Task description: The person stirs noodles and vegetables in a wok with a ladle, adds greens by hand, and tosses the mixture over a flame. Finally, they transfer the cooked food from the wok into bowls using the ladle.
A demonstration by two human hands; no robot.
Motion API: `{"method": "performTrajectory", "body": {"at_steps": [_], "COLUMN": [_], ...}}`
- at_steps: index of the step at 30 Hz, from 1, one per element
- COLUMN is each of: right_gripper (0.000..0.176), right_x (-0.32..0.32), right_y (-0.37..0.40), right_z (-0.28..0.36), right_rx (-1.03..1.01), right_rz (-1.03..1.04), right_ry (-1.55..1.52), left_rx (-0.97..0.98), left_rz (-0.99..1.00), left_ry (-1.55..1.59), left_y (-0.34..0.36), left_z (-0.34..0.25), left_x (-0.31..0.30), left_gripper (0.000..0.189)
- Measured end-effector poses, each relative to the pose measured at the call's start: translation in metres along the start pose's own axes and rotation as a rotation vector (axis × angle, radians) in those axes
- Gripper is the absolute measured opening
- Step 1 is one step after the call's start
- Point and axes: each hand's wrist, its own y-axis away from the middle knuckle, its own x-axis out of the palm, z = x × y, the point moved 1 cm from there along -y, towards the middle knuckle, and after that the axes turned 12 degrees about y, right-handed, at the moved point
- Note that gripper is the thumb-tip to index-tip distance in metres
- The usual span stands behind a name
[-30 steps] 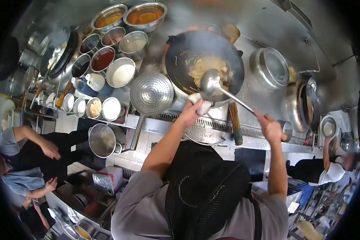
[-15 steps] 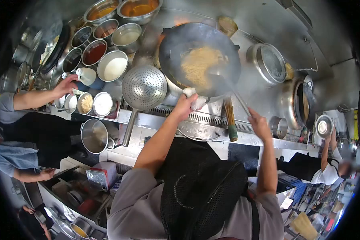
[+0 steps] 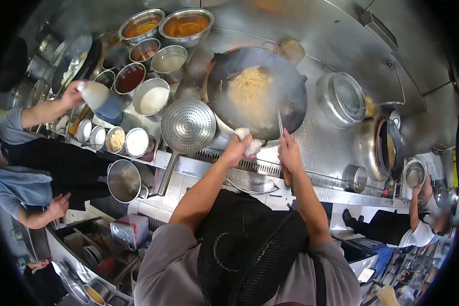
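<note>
Head view. One wok (image 3: pixel 220 94), steaming; noodles (image 3: pixel 251 86) in it, on the far side of both hands, clear of all fingers. Left hand (image 3: pixel 235 152): fingers closed on a white cloth (image 3: pixel 252 147) at the near rim. Right hand (image 3: pixel 289 151): fingers wrapped around a ladle (image 3: pixel 280 124), its bowl steam-blurred, right of the noodles.

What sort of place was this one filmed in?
Most likely a restaurant kitchen: a large wok of noodles under steam, clustered metal bowls of coloured liquids, and a big perforated strainer beside the wok.
</note>
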Motion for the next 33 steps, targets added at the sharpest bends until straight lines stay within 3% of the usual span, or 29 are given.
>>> {"method": "performTrajectory", "body": {"at_steps": [2, 3, 4, 7, 11, 13, 14, 16, 18, 20, 26, 28, 30, 33], "right_gripper": [0.05, 0.05, 0.05, 0.046, 0.046, 0.048, 0.048, 0.048, 0.048, 0.053, 0.058, 0.056, 0.054, 0.051], "right_x": [-0.023, -0.03, -0.032, -0.027, -0.02, -0.032, -0.029, -0.021, -0.03, -0.035, -0.111, -0.133, -0.157, -0.188], "right_y": [0.015, 0.021, 0.017, -0.022, -0.066, -0.05, -0.049, -0.046, -0.027, -0.015, 0.039, 0.045, 0.042, 0.046], "right_z": [0.007, 0.01, 0.01, -0.009, -0.004, 0.035, 0.028, 0.014, 0.006, -0.026, -0.071, -0.086, -0.088, -0.07], "right_rx": [0.048, 0.099, 0.097, -0.109, -0.039, 0.06, 0.065, -0.104, -0.099, -0.596, -0.639, -0.606, -0.618, -0.603], "right_rz": [0.273, 0.234, 0.247, -0.101, -0.111, 0.19, 0.191, 0.337, 0.378, 0.168, 0.064, -0.076, -0.13, -0.183], "right_ry": [-0.525, -0.609, -0.608, -0.231, -0.017, -0.278, -0.279, -0.259, -0.159, 0.073, 0.512, 0.854, 0.932, 0.984], "left_rx": [0.022, 0.029, 0.032, 0.014, 0.025, 0.063, 0.058, 0.083, 0.068, 0.053, 0.101, 0.093, 0.218, 0.178], "left_rz": [0.0, 0.0, -0.012, 0.033, -0.015, -0.036, -0.037, -0.019, -0.007, 0.001, -0.029, -0.056, -0.05, -0.016], "left_ry": [-0.028, -0.057, -0.051, -0.062, -0.075, -0.029, -0.031, -0.024, -0.006, 0.016, 0.06, 0.065, 0.092, 0.072], "left_y": [0.004, 0.006, 0.006, 0.0, -0.001, -0.003, -0.001, 0.002, 0.001, 0.0, 0.012, 0.007, 0.003, 0.0], "left_z": [-0.003, -0.002, -0.002, 0.001, 0.003, 0.008, 0.008, 0.005, 0.005, 0.006, 0.004, 0.011, 0.014, 0.014], "left_x": [0.002, 0.002, 0.001, -0.003, -0.002, -0.004, -0.003, 0.0, -0.003, -0.006, 0.004, 0.004, 0.002, 0.002], "left_gripper": [0.045, 0.044, 0.044, 0.043, 0.042, 0.042, 0.042, 0.043, 0.045, 0.046, 0.053, 0.049, 0.044, 0.043]}}
